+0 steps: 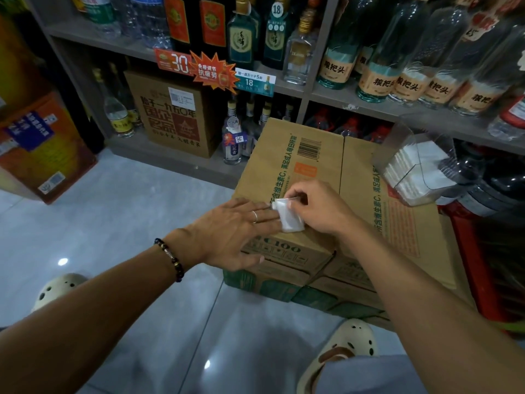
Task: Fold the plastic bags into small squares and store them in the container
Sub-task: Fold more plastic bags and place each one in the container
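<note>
A small white folded bag (289, 220) is pinched by the right hand (318, 209) and pressed flat by the left hand (235, 231) with straight fingers on a brown box (355, 177), near bottle shelves (309, 95).

You have two hands out, the left hand (235, 228) and the right hand (321, 209), one small folded white plastic bag (289, 218), one clear plastic container (420, 169) of white squares, and two cream perforated clogs (352, 345).
</note>
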A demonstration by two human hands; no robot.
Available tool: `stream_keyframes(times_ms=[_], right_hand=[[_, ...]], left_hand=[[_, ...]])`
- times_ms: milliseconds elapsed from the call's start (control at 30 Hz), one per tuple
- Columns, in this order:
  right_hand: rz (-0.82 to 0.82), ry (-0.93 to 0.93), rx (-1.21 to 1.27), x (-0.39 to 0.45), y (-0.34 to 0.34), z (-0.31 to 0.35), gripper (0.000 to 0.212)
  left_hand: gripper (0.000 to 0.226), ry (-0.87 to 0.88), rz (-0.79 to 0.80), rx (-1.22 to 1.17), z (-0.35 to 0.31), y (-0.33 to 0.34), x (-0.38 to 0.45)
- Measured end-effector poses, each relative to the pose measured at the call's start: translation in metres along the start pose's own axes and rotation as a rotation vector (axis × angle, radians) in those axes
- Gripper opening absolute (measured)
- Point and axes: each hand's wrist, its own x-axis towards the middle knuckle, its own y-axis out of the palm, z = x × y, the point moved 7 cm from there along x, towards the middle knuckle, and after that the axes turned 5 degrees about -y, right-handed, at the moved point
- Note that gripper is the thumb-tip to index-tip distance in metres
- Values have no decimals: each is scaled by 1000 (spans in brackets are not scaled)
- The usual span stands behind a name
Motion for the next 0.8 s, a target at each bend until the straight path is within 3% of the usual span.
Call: stream_keyframes(times_ms=[67,200,267,467,533,633,700,800], right_hand=[[-7,36,4,-1,0,-5,10],[-53,119,-23,-13,-1,-14,9],[-80,138,-25,-19,-2,-14,11],[-83,50,-116,-30,-1,-4,7],[-83,-57,-277,-37,0,5,19],[167,-111,-464,-53,27,4,54],[287,-84,-518,-63,43,-4,66],[292,-79,-511,-65,50,-11,77]], left_hand=[[74,-55,0,-10,8,0,-1],[64,-253,-188,-96,19,-12,-10],[62,-250,-256,-120,6,-16,-9],[72,-205,-146,-70,-16,6,-3],[70,-208,-145,-55,-15,7,-4],[66,-189,-156,-23,-16,6,-5],[62,-176,-186,-19,-16,1,-2],[58,-177,-227,-63,-19,-6,8]])
